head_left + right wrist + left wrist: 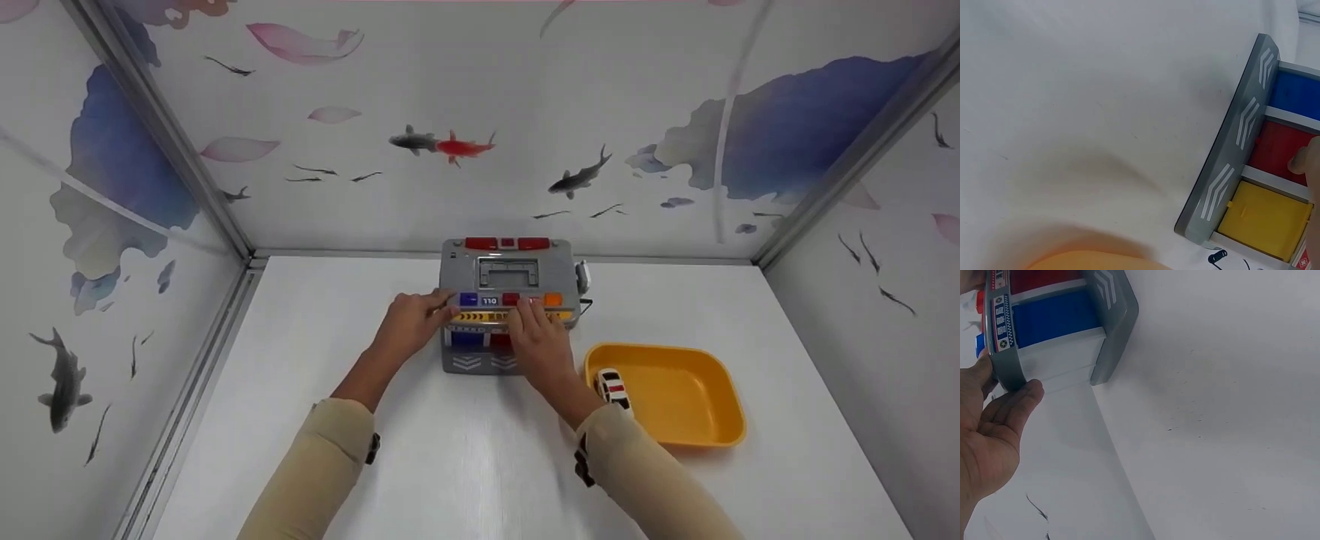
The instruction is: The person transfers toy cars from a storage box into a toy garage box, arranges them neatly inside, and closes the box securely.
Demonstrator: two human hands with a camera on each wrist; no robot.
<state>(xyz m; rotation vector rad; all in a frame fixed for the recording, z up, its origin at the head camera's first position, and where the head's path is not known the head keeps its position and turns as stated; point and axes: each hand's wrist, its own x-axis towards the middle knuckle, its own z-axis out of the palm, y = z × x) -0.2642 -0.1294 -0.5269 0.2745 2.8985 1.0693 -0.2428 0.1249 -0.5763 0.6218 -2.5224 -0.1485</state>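
Hands (409, 324) on toy garage (491, 301), right grip unclear

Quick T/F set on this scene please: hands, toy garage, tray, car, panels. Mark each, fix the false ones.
1. Both the left hand and the right hand are on the toy garage. True.
2. The white car is in the tray. True.
3. The tray stands to the left of the garage. False: it is to the right.
4. The red panel sits between the blue panel and the yellow panel. True.
5. The tray is blue. False: it is orange-yellow.
6. The left hand is at the garage's right side. False: it is at the left side.
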